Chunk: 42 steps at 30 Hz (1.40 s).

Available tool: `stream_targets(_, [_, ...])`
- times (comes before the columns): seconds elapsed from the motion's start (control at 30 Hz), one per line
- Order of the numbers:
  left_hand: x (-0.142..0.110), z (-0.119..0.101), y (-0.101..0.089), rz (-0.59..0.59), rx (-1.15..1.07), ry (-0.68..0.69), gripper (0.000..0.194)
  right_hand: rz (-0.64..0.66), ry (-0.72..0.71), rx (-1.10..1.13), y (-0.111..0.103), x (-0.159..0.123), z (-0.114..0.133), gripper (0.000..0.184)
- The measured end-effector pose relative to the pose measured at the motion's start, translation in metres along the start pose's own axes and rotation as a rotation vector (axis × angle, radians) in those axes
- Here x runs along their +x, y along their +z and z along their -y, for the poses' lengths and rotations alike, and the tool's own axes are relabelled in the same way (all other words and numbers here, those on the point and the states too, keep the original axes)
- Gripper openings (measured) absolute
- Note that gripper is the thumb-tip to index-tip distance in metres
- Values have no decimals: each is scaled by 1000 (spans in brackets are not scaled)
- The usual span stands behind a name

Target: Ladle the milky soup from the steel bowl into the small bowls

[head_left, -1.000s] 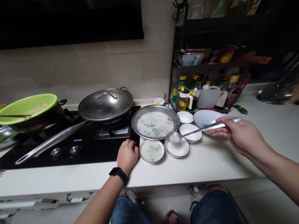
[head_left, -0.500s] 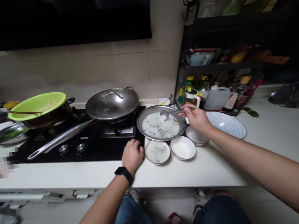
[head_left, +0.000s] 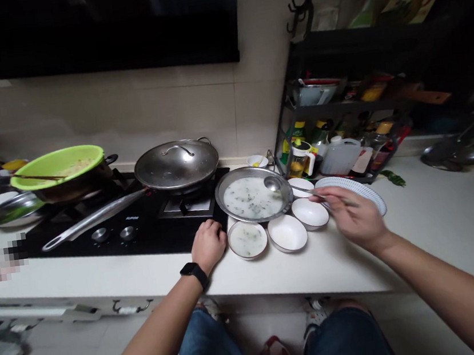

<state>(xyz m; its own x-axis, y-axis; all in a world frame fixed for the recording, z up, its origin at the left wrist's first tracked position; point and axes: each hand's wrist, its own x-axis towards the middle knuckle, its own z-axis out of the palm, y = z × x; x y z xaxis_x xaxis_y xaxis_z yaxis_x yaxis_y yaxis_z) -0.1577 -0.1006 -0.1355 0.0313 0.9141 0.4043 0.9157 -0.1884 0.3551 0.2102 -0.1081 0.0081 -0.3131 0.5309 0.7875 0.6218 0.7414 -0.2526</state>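
Observation:
My right hand point(head_left: 356, 217) is closed round the handle of a metal ladle point(head_left: 272, 183), whose scoop hangs over the right side of a wide metal basin point(head_left: 221, 202) of milky soup point(head_left: 248, 198) with green bits. Below the basin stand a white bowl holding some of the same soup point(head_left: 247, 239), a second white bowl point(head_left: 287, 233) with pale insides, and a third white bowl point(head_left: 310, 213) close to my right hand. My left hand point(head_left: 207, 243) rests on the counter beside the soup-filled bowl, fingers curled in, nothing visible in them.
A lidded wok point(head_left: 177, 164) sits on the black gas stove point(head_left: 116, 215), its long handle pointing left. Further left, a lime-green basin point(head_left: 60, 167) tops a pot. A patterned plate point(head_left: 361, 188), another small bowl point(head_left: 301, 186) and a spice rack point(head_left: 341, 107) lie to the right.
My right hand has moved right and toward me with the ladle, its scoop shifting from over the soup's middle to the basin's right side. My left hand stays put.

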Motion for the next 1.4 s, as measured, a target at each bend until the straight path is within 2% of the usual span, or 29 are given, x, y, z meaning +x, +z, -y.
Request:
stream_targets(0.03, [0,0,0,0,2,0,20,-49,70,-6,-15,-7,7,22])
stream_targets(0.1, [0,0,0,-1,5,-1,20,-61,166,-23,-40,-22,19,20])
stream_targets(0.2, [0,0,-1,-1,11,1,20,61,153,-33,-61,-43,28,21])
stream_targets(0.27, [0,0,-2,-1,14,5,20,153,77,-20,-62,-53,27,21])
stream_targets(0.4, [-1,-1,-2,3,15,5,20,258,-85,54,-46,-68,25,26])
stream_targets(0.47, [0,-1,-2,0,13,4,21,268,-76,107,-37,-76,26,27])
stream_targets(0.53, [0,-1,-2,-4,12,6,20,239,88,167,-30,-84,26,23])
stream_targets(0.6, [0,-1,-2,-3,15,8,20,140,397,252,-25,-90,24,24])
stream_targets(0.67, [0,-1,-2,1,19,8,20,3,744,382,-21,-91,18,35])
stream_targets(0.73, [0,-1,-2,3,20,6,20,-118,1023,525,-19,-86,11,41])
stream_targets(0.8, [0,-1,-2,2,20,4,21,-206,1200,613,-19,-77,6,35])
stream_targets(0.87, [0,-1,-2,3,17,2,21,-265,1281,635,-23,-67,3,25])
stream_targets(0.97, [0,-1,-2,9,18,-2,21,-283,1276,614,-33,-53,1,18])
stream_targets(1.07, [0,-1,-2,17,26,-5,21,-269,1163,621,-42,-37,-6,21])
stream_targets(1.17, [0,-1,-2,18,22,-3,20,-271,1051,632,-39,-15,-20,25])
stream_targets(1.27, [0,-1,-2,12,13,-2,20,-259,968,615,-21,8,-32,30])
stream_targets(1.4, [0,0,-2,6,7,-2,20,-152,811,551,20,24,-40,41])
